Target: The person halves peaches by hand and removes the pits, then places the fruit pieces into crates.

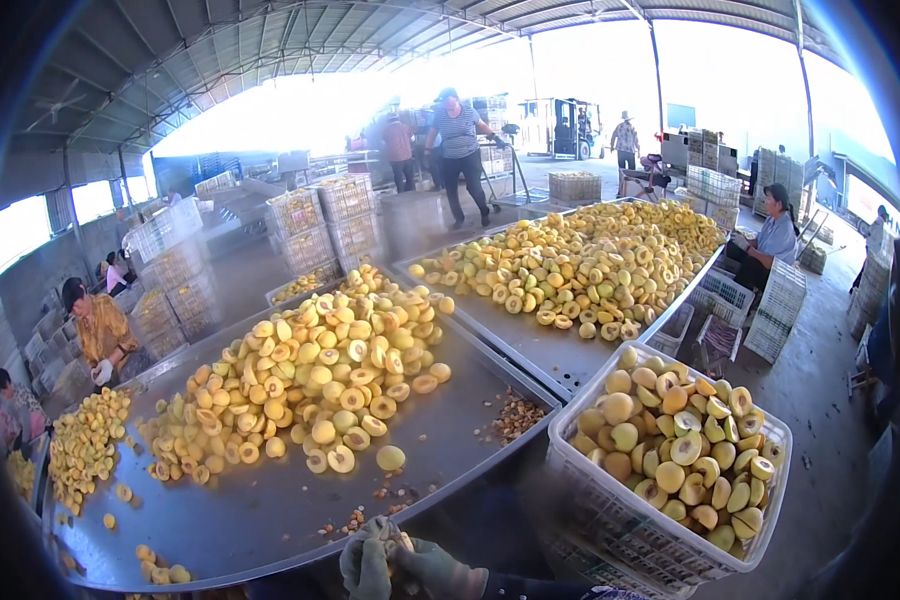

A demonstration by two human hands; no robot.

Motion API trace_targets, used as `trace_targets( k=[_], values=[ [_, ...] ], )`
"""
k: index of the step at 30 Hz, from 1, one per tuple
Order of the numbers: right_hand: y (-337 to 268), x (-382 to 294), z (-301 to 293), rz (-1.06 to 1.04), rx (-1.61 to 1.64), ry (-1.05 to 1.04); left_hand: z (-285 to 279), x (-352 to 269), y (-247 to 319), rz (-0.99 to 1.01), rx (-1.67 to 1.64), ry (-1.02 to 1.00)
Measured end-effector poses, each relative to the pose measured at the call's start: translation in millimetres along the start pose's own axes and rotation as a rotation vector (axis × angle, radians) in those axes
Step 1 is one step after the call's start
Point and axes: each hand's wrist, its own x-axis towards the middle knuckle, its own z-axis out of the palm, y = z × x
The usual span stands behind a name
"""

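Observation:
Both hands wear grey-green gloves and meet at the near edge of a metal table (270, 517), at the bottom of the view. My left hand (367, 559) is curled close against my right hand (431, 566). A small pale yellowish piece, perhaps of fruit, shows between the fingers; which hand grips it is unclear. Beyond them lies a large heap of halved yellow fruit (307, 375), like peaches or apricots. Fruit pits (516, 418) are piled at the table's right corner, and more lie just above my hands. A white plastic crate (776, 487) full of fruit halves stands at the right.
A second metal table (487, 311) with another fruit heap (585, 262) adjoins behind. Stacked crates (322, 225) stand beyond. One person (776, 232) sits at the right, another (105, 330) works at the left, and a person with a cart (457, 150) is farther back.

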Motion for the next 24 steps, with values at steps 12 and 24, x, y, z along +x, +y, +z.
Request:
trace_targets(
  k=[12,24],
  values=[
    [-59,13,-22,-0.042,0.183,-0.379,34,16,55,0.23,-0.024,-0.132],
    [-21,6,-10,0.104,-0.019,-0.151,11,-2,33,0.102,-0.107,0.001]
  ],
)
